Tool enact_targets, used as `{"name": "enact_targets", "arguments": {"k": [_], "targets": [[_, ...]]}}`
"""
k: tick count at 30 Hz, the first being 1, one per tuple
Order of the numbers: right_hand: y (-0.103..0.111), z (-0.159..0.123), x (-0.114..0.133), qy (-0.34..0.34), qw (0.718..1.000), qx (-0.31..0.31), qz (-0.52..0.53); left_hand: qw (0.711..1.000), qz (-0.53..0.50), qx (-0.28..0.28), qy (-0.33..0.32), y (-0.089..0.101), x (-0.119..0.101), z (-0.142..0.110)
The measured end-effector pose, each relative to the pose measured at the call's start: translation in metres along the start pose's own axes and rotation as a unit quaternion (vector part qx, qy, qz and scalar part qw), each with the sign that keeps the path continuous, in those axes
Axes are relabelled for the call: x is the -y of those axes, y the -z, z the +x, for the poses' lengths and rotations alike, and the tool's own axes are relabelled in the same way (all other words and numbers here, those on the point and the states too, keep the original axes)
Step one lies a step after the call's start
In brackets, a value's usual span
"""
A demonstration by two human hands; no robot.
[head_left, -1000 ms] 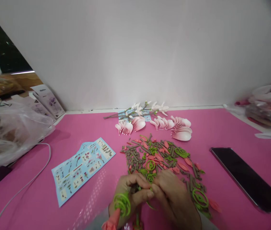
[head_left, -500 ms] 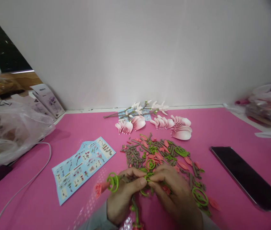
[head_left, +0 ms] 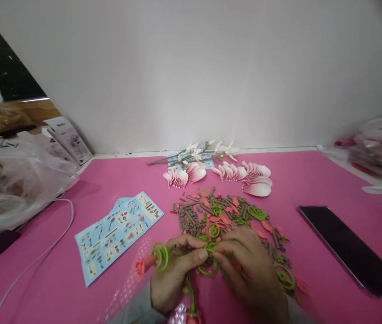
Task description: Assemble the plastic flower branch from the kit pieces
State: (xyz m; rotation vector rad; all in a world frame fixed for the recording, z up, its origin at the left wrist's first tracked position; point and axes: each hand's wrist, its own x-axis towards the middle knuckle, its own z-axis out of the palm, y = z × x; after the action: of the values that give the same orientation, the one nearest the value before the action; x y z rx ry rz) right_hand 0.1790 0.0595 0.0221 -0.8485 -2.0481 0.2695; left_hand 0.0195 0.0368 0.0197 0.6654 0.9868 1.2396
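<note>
Flower (head_left: 140, 268), coral, is sticking out past the outer side of the left hand (head_left: 175, 275), low center over the table (head_left: 316, 184); green rings (head_left: 160, 256) are circling its base. It is pointing left and slightly toward the person, its long axis lying nearly crosswise. Brown branch (head_left: 191, 294) is running from below the left hand to the near edge, its long axis pointing almost straight at the person, with a second coral bloom (head_left: 193, 319) being cut off by the frame. Palm is hiding whether the two are joining; cannot tell.

Hands are almost meeting: left thumb and forefinger are pinching a small green piece (head_left: 210, 247), and the right hand (head_left: 249, 266) is closing its fingertips on the other side. Exact tilt of that piece is too small to tell.

Loose brown, green and coral parts (head_left: 191, 217) are lying just beyond the hands. Instruction sheet (head_left: 118, 236) is lying left, phone (head_left: 346, 247) right.
</note>
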Motion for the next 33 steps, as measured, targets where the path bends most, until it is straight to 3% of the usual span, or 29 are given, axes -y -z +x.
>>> {"name": "enact_targets", "arguments": {"k": [11, 18, 24, 27, 29, 33], "targets": [[0.003, 0.000, -0.002, 0.058, 0.996, 0.029, -0.065, 0.999, -0.010, -0.009, -0.033, -0.006, -0.004, -0.003], [0.001, -0.002, -0.003, 0.057, 0.994, 0.051, -0.075, 0.995, 0.071, -0.040, -0.059, -0.003, -0.002, -0.001], [-0.001, -0.001, 0.000, -0.069, 0.993, 0.091, 0.040, 0.997, 0.051, -0.007, -0.063, -0.002, 0.000, -0.004], [-0.002, -0.001, 0.002, -0.127, 0.983, 0.097, 0.087, 0.993, 0.093, -0.005, -0.074, 0.000, 0.003, -0.002], [-0.002, -0.001, 0.004, -0.176, 0.970, 0.116, 0.124, 0.991, 0.112, 0.001, -0.075, 0.003, 0.007, 0.001], [0.000, 0.002, 0.007, -0.294, 0.916, 0.163, 0.217, 0.989, 0.116, 0.029, -0.089, 0.009, 0.012, 0.005]]}}
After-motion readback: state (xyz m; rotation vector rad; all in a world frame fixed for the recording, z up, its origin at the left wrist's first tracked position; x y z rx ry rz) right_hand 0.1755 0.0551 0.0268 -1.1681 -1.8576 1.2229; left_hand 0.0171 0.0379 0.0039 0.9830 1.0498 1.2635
